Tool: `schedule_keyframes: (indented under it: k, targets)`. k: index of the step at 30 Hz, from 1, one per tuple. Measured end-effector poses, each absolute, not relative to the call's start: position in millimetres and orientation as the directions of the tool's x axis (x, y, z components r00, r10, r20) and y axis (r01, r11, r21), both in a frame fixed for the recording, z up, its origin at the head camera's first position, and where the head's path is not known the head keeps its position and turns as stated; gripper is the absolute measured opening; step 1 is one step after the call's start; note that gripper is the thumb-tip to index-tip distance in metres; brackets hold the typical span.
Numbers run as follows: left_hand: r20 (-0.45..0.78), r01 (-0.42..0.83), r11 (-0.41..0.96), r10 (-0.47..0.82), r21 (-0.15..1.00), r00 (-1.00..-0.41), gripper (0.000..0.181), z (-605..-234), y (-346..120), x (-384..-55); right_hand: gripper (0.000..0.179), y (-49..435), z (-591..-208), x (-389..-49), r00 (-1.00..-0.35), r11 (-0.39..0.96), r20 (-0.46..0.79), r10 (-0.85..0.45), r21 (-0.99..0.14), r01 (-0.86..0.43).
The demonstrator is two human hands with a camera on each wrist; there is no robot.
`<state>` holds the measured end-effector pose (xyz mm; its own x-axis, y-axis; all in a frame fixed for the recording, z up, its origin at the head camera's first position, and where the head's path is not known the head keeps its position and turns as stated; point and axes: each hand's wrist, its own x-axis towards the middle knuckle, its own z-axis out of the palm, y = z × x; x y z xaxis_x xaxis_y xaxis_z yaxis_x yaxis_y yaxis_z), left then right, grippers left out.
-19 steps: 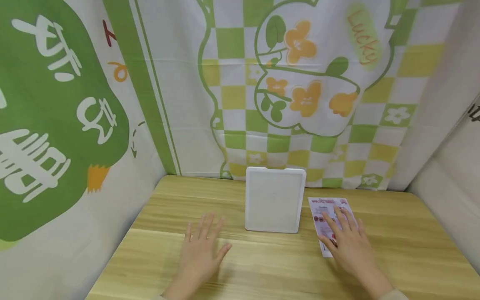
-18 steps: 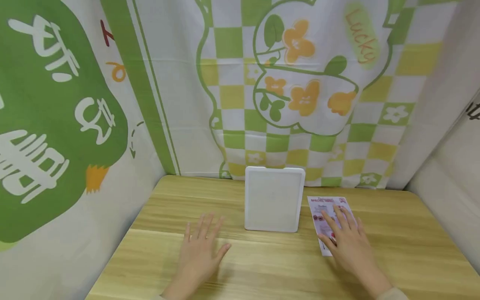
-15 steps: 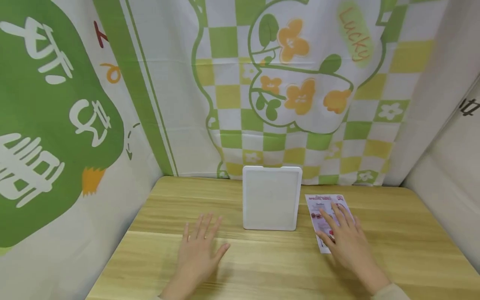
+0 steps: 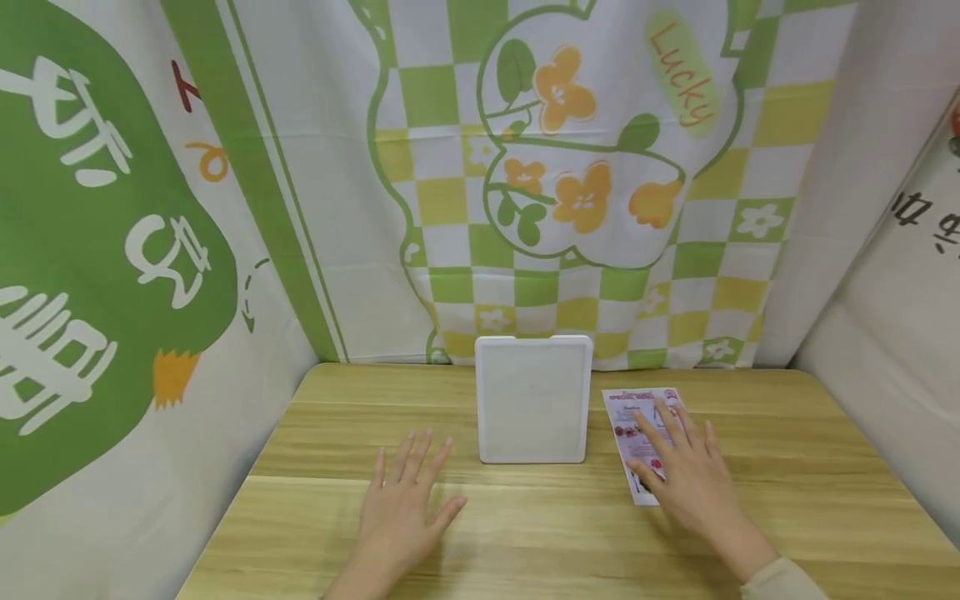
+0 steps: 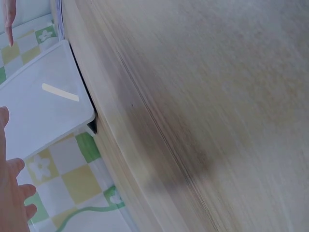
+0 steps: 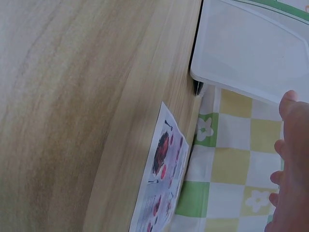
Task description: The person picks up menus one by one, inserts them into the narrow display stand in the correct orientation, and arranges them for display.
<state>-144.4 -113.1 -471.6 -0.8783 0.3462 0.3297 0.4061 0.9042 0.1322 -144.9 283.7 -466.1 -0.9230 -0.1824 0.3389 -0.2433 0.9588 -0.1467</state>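
A white rectangular panel (image 4: 532, 400) with a raised border and a blank face stands upright at the middle back of the table. To its right lies a printed menu sheet (image 4: 628, 417) headed in red, with food pictures. My right hand (image 4: 693, 483) hovers over that sheet with fingers spread, hiding its right part; in the right wrist view a gap shows between the hand (image 6: 297, 150) and the sheet (image 6: 161, 169). Left of the panel, my left hand (image 4: 401, 512) is held palm down with spread fingers above the wood, casting a shadow. Both hands hold nothing.
The wooden table (image 4: 525, 542) reaches back to a green, yellow and white checked curtain (image 4: 450, 200) hanging right behind the panel. Printed cloth (image 4: 112, 333) with large white characters closes off the left side. Pale cloth (image 4: 892, 333) borders the right.
The head view has turned slightly to the right, so the panel, sheet and curtain sit farther left in it. Both hands keep nearly the same pose.
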Motion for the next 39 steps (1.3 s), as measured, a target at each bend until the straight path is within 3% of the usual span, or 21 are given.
schedule_keyframes:
  k: [10,19,39]
  targets:
    - [0.285,0.444,0.888,0.397,0.122,-0.872,0.072,-467.0,-96.2,-145.0,0.069,285.1,-455.5,-142.0,-0.907,0.945,0.364,-0.213,-0.158,-0.285]
    - [0.312,0.500,0.862,0.453,0.087,-0.835,0.069,-465.6,-75.4,-150.3,0.074,302.6,-453.1,-140.4,-0.872,0.947,0.416,-0.258,-0.070,-0.314]
    - [0.285,0.567,0.822,0.532,0.053,-0.797,0.066,-467.9,-38.4,-153.6,0.076,335.7,-461.1,-131.1,-0.839,0.934,0.447,-0.311,-0.017,-0.356]
